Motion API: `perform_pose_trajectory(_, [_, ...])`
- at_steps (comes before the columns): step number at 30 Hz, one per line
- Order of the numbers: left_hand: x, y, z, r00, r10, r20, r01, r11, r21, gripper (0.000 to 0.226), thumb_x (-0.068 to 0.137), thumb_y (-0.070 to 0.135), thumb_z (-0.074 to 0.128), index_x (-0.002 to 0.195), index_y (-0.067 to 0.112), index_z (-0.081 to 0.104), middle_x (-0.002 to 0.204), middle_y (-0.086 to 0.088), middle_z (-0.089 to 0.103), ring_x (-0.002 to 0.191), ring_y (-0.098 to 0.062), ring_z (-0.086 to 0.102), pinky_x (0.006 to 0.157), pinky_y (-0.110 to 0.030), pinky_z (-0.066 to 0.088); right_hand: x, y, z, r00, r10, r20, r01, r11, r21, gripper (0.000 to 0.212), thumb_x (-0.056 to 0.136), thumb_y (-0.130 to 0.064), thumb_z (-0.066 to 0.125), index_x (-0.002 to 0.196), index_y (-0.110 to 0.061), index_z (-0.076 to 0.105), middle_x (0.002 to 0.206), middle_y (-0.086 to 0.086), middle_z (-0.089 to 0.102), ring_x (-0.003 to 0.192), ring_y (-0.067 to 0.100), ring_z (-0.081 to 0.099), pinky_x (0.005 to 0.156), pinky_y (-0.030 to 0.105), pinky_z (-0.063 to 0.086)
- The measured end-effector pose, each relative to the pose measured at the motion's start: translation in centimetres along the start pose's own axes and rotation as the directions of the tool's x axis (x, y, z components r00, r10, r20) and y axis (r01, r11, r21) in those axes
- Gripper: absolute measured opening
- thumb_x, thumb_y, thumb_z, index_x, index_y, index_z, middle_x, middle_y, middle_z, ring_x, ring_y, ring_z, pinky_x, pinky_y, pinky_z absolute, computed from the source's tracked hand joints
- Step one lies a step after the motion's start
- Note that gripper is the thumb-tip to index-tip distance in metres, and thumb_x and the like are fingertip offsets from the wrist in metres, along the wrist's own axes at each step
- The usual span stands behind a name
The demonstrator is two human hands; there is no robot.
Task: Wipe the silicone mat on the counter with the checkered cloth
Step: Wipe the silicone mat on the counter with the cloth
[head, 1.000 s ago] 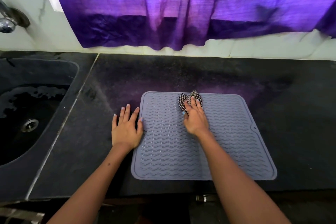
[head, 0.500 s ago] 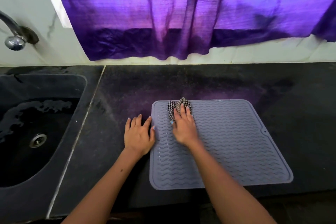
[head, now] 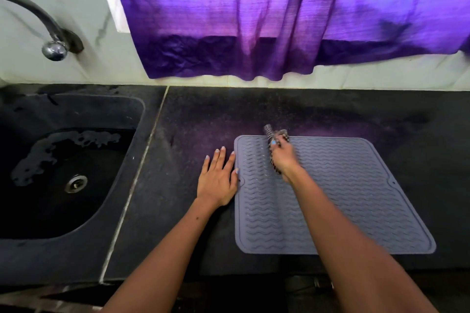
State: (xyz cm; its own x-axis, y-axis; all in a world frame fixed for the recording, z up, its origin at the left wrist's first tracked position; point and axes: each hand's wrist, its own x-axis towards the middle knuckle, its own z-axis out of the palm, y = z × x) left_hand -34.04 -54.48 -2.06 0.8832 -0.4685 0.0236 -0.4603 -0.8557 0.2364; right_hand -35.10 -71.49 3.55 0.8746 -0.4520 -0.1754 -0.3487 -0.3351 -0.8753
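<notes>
One mat point(head: 343, 198), one checkered cloth point(head: 276, 136), two hands: left point(head: 218, 180), right point(head: 283, 157)

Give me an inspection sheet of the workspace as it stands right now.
Surface: dark speckled counter, pale seam line left of the mat.
Job's things: grey silicone mat lying flat on the counter; checkered cloth bunched at the mat's far edge, blurred.
Clutter: nothing seen on the counter.
Hands: right hand closed on the cloth over the mat's far left part; left hand flat on the counter, fingers spread, touching the mat's left edge.
Cables: nothing seen.
Surroundings: dark sink at left holding water, drain visible; tap above it; purple curtain on the back wall.
</notes>
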Motion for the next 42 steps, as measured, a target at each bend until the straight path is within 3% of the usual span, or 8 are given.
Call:
perform_pose_trajectory(3, [0.0, 0.0, -0.2, 1.000, -0.010, 0.023, 0.010, 1.000, 0.002, 0.059, 0.096, 0.043, 0.007, 0.150, 0.019, 0.006, 0.158, -0.005, -0.002, 0.146, -0.018, -0.005, 0.118, -0.039, -0.006, -1.2, -1.5, 1.3, 0.993, -0.101, -0.068, 0.091, 0.985, -0.145, 0.049, 0.099, -0.009, 0.036, 0.146, -0.013, 0.026, 0.157, 0.000, 0.015, 0.143, 0.019, 0.019, 0.117, 0.033, 0.018])
perform_pose_trajectory(9, [0.2, -0.2, 0.1, 1.000, -0.005, 0.025, 0.005, 1.000, 0.019, 0.054, 0.099, 0.036, 0.013, 0.150, 0.018, 0.005, 0.158, -0.006, -0.004, 0.145, -0.018, -0.007, 0.117, -0.039, -0.007, -3.2, 1.4, 4.9, 0.936, -0.210, 0.283, 0.351, 0.620, -0.701, 0.059, 0.099, -0.030, 0.032, 0.150, -0.013, 0.007, 0.158, 0.006, -0.008, 0.146, 0.023, -0.009, 0.120, 0.038, -0.001])
perform_pose_trajectory(16, [-0.1, -0.4, 0.0, 1.000, 0.006, 0.014, -0.006, 1.000, 0.004, 0.054, 0.098, 0.037, 0.012, 0.150, 0.019, 0.009, 0.158, -0.006, -0.001, 0.146, -0.018, -0.004, 0.118, -0.038, -0.005, -2.6, 0.9, 4.5, 0.936, -0.184, 0.300, 0.347, 0.624, -0.700, 0.059, 0.098, -0.024, 0.037, 0.150, -0.015, 0.010, 0.159, 0.003, -0.007, 0.146, 0.022, -0.008, 0.118, 0.035, -0.001])
perform_pose_trajectory(22, [0.0, -0.7, -0.3, 1.000, 0.015, 0.000, -0.015, 0.999, -0.044, 0.053, 0.099, 0.037, 0.016, 0.149, 0.024, 0.012, 0.159, -0.003, 0.002, 0.146, -0.015, -0.001, 0.118, -0.036, -0.003, -3.3, -0.8, 2.5, 0.985, -0.116, 0.129, 0.140, 0.971, -0.194, 0.045, 0.097, -0.009, 0.040, 0.142, -0.014, 0.038, 0.155, 0.000, 0.023, 0.144, 0.020, 0.020, 0.117, 0.030, 0.014])
perform_pose_trajectory(30, [0.0, -0.6, -0.1, 1.000, 0.002, -0.014, -0.002, 0.999, -0.054, 0.066, 0.085, 0.041, 0.007, 0.149, 0.024, 0.016, 0.158, -0.002, 0.006, 0.146, -0.015, 0.002, 0.118, -0.035, -0.004, -10.9, 2.6, 4.2, 0.960, -0.222, 0.173, 0.280, 0.681, -0.677, 0.066, 0.092, -0.012, 0.042, 0.149, -0.010, 0.009, 0.158, 0.010, -0.006, 0.146, 0.026, -0.006, 0.118, 0.035, -0.004])
perform_pose_trajectory(35, [-0.2, -0.1, -0.2, 1.000, -0.012, 0.003, 0.012, 1.000, -0.020, 0.058, 0.093, 0.037, 0.010, 0.149, 0.021, 0.012, 0.158, -0.005, 0.004, 0.146, -0.017, 0.000, 0.118, -0.037, -0.003, -10.4, 3.8, 4.5, 0.949, -0.252, 0.190, 0.308, 0.609, -0.731, 0.064, 0.095, -0.026, 0.036, 0.150, -0.014, 0.005, 0.158, 0.007, -0.011, 0.145, 0.024, -0.013, 0.117, 0.037, -0.006])
perform_pose_trajectory(39, [-0.4, 0.2, -0.1, 0.999, -0.040, 0.010, 0.040, 0.999, -0.014, 0.051, 0.100, 0.030, 0.020, 0.149, 0.021, 0.010, 0.159, -0.005, 0.002, 0.146, -0.018, -0.002, 0.118, -0.038, -0.004, -10.1, 3.9, 3.9, 0.932, -0.272, 0.237, 0.359, 0.621, -0.697, 0.058, 0.097, -0.022, 0.034, 0.149, -0.017, 0.011, 0.159, 0.003, -0.006, 0.146, 0.021, -0.009, 0.118, 0.034, -0.004])
perform_pose_trajectory(42, [-0.9, 0.4, -0.1, 0.998, -0.054, 0.012, 0.054, 0.998, -0.020, 0.051, 0.100, 0.031, 0.018, 0.149, 0.021, 0.011, 0.159, -0.005, 0.001, 0.146, -0.018, -0.002, 0.118, -0.038, -0.004, -9.7, 3.3, 2.9, 0.952, -0.237, 0.194, 0.294, 0.881, -0.370, 0.049, 0.098, -0.014, 0.037, 0.146, -0.019, 0.028, 0.157, -0.002, 0.014, 0.146, 0.016, 0.007, 0.117, 0.030, 0.006])
